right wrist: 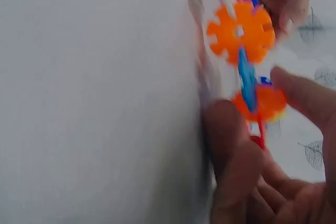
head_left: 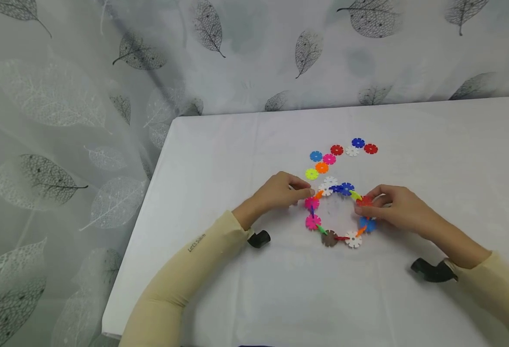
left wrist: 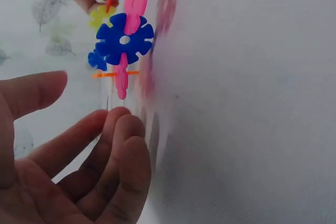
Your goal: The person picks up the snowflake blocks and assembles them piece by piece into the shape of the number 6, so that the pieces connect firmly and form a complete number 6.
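Interlocking notched plastic discs, joined edge to edge, make a many-coloured ring [head_left: 313, 222] on the white table. At its right side my right hand [head_left: 395, 209] pinches a red disc [head_left: 364, 201], which looks orange-red in the right wrist view, between thumb [right wrist: 302, 93] and fingers. My left hand [head_left: 280, 190] is beside the ring's upper left, close to a pink disc [head_left: 311, 204]. In the left wrist view, that hand's thumb and fingers [left wrist: 131, 156] stand apart with nothing between them, the fingertips just short of the pink disc [left wrist: 122, 80].
Beyond the ring lie several loose discs, among them a yellow one [head_left: 311, 174], an orange one [head_left: 321, 167] and a blue one [head_left: 358, 142]. A white disc [head_left: 330, 181] lies right at the ring's far edge. A leaf-patterned curtain [head_left: 245, 53] hangs behind the table [head_left: 219, 168].
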A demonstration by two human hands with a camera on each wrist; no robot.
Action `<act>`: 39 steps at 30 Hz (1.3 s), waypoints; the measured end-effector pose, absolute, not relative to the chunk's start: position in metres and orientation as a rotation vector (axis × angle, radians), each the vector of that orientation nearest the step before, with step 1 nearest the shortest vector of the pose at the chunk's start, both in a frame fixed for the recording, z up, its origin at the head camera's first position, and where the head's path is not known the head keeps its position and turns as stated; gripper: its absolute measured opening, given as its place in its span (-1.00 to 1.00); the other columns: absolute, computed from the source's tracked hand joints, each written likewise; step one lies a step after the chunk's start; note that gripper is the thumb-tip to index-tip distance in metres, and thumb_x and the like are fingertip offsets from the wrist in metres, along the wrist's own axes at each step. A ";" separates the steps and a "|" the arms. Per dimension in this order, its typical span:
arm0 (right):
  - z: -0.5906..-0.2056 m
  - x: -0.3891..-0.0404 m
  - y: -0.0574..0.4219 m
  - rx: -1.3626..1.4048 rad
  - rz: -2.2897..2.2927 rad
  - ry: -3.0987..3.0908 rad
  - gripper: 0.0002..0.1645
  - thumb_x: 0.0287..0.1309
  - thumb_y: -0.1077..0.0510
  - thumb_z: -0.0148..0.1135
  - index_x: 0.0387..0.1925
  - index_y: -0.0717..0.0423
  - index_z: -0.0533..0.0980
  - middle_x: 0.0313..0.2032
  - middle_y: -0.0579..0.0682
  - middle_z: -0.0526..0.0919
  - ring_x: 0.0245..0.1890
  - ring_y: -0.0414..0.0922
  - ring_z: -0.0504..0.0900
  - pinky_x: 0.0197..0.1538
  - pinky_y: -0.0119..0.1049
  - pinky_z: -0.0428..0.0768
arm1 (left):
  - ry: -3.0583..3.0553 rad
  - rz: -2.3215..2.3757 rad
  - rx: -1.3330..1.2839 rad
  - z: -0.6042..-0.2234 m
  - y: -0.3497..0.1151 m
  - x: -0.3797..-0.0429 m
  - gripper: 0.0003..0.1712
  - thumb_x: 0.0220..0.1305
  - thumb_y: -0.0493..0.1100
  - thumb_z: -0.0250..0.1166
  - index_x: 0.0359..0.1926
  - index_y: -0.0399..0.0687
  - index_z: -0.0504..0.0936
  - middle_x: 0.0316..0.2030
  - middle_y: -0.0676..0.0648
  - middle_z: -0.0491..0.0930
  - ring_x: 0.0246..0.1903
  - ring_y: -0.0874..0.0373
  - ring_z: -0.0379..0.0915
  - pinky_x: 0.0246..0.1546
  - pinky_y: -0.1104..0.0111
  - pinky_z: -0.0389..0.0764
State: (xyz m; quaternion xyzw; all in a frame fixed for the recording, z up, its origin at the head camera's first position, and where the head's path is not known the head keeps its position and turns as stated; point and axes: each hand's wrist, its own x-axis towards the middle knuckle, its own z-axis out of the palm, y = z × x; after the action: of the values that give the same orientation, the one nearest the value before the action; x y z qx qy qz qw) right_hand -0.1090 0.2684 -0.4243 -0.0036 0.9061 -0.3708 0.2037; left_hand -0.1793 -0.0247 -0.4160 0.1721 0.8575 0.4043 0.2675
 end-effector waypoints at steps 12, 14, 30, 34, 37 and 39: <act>-0.409 -0.127 0.267 -0.260 -0.828 2.538 -0.40 0.39 -0.26 0.15 0.05 0.18 0.61 -0.34 -0.09 0.67 -0.42 -0.13 0.60 -0.37 -0.23 0.59 | 2.274 0.946 0.536 -0.423 -0.020 -0.174 -0.74 0.34 -0.01 0.40 -0.03 0.02 0.81 -0.42 0.09 0.69 -0.44 0.19 0.53 -0.42 0.41 0.51; -0.411 -0.130 0.261 -0.267 -0.826 2.586 -0.38 0.35 -0.28 0.21 0.09 0.15 0.60 -0.35 -0.10 0.67 -0.43 -0.15 0.61 -0.35 -0.24 0.58 | 2.274 0.944 0.526 -0.424 -0.019 -0.174 -0.74 0.34 -0.02 0.40 -0.03 0.02 0.81 -0.42 0.10 0.69 -0.44 0.20 0.53 -0.42 0.42 0.51; -0.423 -0.137 0.249 -0.295 -0.932 2.601 -0.51 0.23 -0.22 0.38 -0.07 0.08 0.71 -0.40 -0.13 0.67 -0.40 -0.12 0.59 -0.38 -0.27 0.58 | 2.269 0.981 0.553 -0.426 -0.015 -0.172 -0.74 0.31 -0.08 0.43 -0.02 0.01 0.80 -0.42 0.14 0.69 -0.46 0.23 0.52 -0.40 0.45 0.50; -0.422 -0.136 0.249 -0.288 -0.938 2.605 -0.52 0.23 -0.21 0.39 -0.07 0.09 0.71 -0.40 -0.12 0.66 -0.40 -0.11 0.58 -0.39 -0.27 0.58 | 2.290 0.993 0.546 -0.424 -0.014 -0.169 -0.74 0.31 -0.07 0.43 -0.01 0.00 0.80 -0.40 0.16 0.69 -0.43 0.24 0.51 -0.39 0.45 0.50; -0.421 -0.135 0.248 -0.292 -0.936 2.604 -0.51 0.23 -0.20 0.39 -0.06 0.11 0.71 -0.41 -0.12 0.66 -0.40 -0.11 0.58 -0.39 -0.28 0.58 | 2.312 0.985 0.548 -0.424 -0.015 -0.167 -0.72 0.32 -0.05 0.42 0.00 0.00 0.79 -0.38 0.17 0.69 -0.41 0.26 0.51 -0.39 0.45 0.50; -0.421 -0.133 0.248 -0.301 -0.927 2.602 -0.51 0.24 -0.19 0.39 -0.06 0.12 0.71 -0.43 -0.13 0.66 -0.41 -0.12 0.58 -0.39 -0.28 0.58 | 2.317 0.965 0.549 -0.424 -0.016 -0.165 -0.68 0.32 -0.01 0.41 0.03 0.00 0.78 -0.38 0.17 0.68 -0.41 0.26 0.51 -0.37 0.45 0.50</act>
State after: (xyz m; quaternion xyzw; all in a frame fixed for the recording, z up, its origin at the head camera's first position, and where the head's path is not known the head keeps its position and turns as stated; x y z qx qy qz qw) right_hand -0.1328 0.2484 -0.4207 -0.1065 0.9211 -0.3281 0.1808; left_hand -0.1648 -0.0159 -0.4235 0.2050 0.8652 0.3602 0.2822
